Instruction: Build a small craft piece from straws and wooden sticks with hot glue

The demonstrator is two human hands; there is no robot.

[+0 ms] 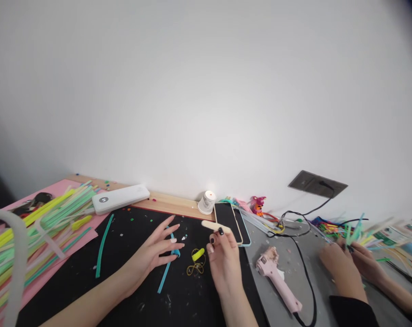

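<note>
Left of the yellow piece (198,254), our left hand (149,254) spreads, fingers apart, over a blue strip (164,278) — right of it, our right hand (225,261) pinches a pale stick (213,225).

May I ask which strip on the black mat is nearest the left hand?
The blue strip, partly behind the left hand; the green strip lies apart.

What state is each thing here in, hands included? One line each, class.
Left hand: open, fingers spread
Right hand: gripping
Pale stick: held in right hand
Blue strip: partly hidden by left hand
Green strip: lying, slightly curved
White cup: upside down
Phones: lying, overlapping
Glue gun: lying on its side
Plug: in the wall socket
</note>
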